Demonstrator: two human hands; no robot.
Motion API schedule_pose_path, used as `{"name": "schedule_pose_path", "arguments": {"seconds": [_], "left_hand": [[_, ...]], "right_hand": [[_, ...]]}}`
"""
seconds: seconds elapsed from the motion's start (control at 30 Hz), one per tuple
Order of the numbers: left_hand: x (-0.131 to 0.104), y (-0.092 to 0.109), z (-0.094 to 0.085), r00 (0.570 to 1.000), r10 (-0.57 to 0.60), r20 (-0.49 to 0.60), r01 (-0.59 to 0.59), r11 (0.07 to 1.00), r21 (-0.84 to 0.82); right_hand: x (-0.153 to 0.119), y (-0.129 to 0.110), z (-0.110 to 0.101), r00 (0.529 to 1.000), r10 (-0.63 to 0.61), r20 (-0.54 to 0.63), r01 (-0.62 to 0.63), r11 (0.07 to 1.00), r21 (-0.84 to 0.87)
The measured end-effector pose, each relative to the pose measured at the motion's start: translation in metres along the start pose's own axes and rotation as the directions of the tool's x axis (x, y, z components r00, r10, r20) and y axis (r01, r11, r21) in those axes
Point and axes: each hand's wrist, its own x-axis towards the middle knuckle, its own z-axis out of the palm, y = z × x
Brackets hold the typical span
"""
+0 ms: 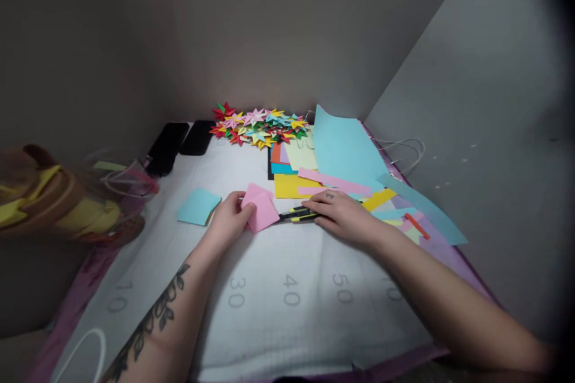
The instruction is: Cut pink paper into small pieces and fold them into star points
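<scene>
My left hand (pixel 233 213) pinches a pink paper square (pixel 261 208) between thumb and fingers, just above the mat. Beside that hand, to its left, lies a light blue paper square (pixel 197 206) with a brownish edge under it. Palm down, my right hand (pixel 344 215) has its fingers over a slim black-and-yellow tool (pixel 296 213). The tool's kind is hard to make out, since its right part is under the hand. Its left end reaches close to the pink square's right corner.
Folded paper stars (pixel 258 125) are heaped at the back. Coloured sheets (pixel 345 143) and paper strips (pixel 335 181) lie at the right. Two black phone-like objects (pixel 197 137) sit back left. A blurred tan and yellow object (pixel 58 197) stands at the left edge. Walls border the table.
</scene>
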Motion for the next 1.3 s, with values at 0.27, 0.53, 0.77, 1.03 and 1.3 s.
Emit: {"name": "schedule_pose_path", "arguments": {"seconds": [0.27,0.53,0.77,1.03,1.3], "left_hand": [[0.003,0.002,-0.005,0.901,0.413,0.133,-0.431,0.818,0.382],[0.020,-0.008,-0.002,0.877,0.413,0.244,-0.476,0.812,0.337],[0.021,-0.004,-0.005,0.891,0.369,0.263,-0.443,0.833,0.333],[0.016,-0.004,-0.008,0.877,0.379,0.297,-0.468,0.815,0.342],[0.014,-0.007,-0.006,0.869,0.406,0.283,-0.486,0.808,0.333]], "right_hand": [[-0.001,-0.003,0.007,0.998,0.004,0.066,-0.002,0.999,-0.036],[-0.002,-0.019,0.013,0.998,-0.048,0.049,0.052,0.995,-0.089],[-0.009,-0.020,0.014,0.997,-0.078,0.004,0.079,0.995,-0.059],[-0.017,-0.029,0.011,1.000,-0.030,0.002,0.030,0.997,-0.076],[-0.017,-0.043,0.014,0.997,0.027,0.065,-0.018,0.991,-0.135]]}}
